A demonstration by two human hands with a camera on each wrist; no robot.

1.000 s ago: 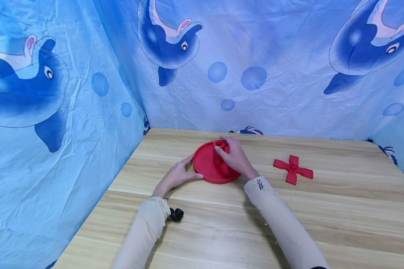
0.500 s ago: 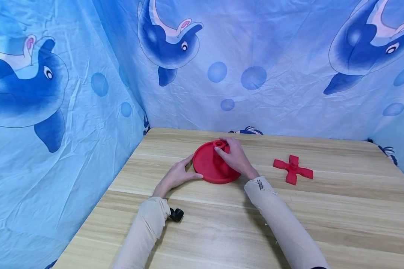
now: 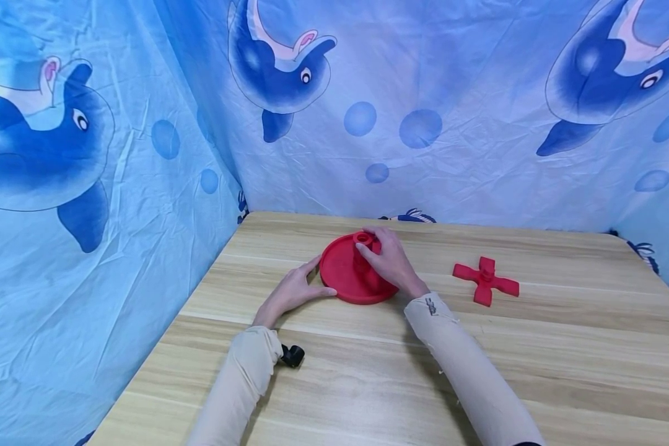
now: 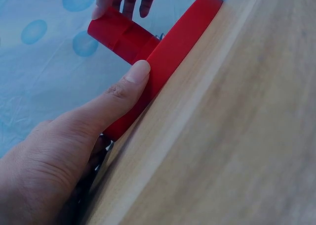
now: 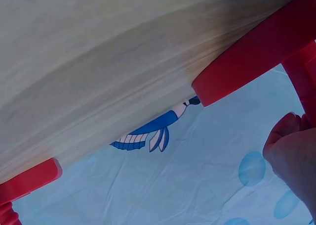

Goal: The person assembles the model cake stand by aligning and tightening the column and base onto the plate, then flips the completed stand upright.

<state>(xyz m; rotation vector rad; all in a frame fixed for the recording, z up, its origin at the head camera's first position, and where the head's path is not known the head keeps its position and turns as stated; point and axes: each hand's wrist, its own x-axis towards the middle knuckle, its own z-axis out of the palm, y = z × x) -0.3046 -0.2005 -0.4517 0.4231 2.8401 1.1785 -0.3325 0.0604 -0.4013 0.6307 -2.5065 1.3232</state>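
Note:
A round red tray with a raised rim (image 3: 337, 266) lies flat on the wooden table. From its middle stands a short red hollow post (image 3: 361, 254), open at the top. My left hand (image 3: 291, 292) holds the tray's near left edge, and in the left wrist view its thumb (image 4: 136, 74) presses the outer wall. At the post's upper part my right hand (image 3: 389, 260) grips with thumb on the near side and fingers behind. How post and tray meet is partly hidden by that hand.
To the right lies a red cross-shaped piece (image 3: 485, 282) with a small threaded-looking stub on top. A black device (image 3: 292, 356) sits at the left wrist. Blue dolphin-print cloth (image 3: 390, 74) walls the table's back and left side.

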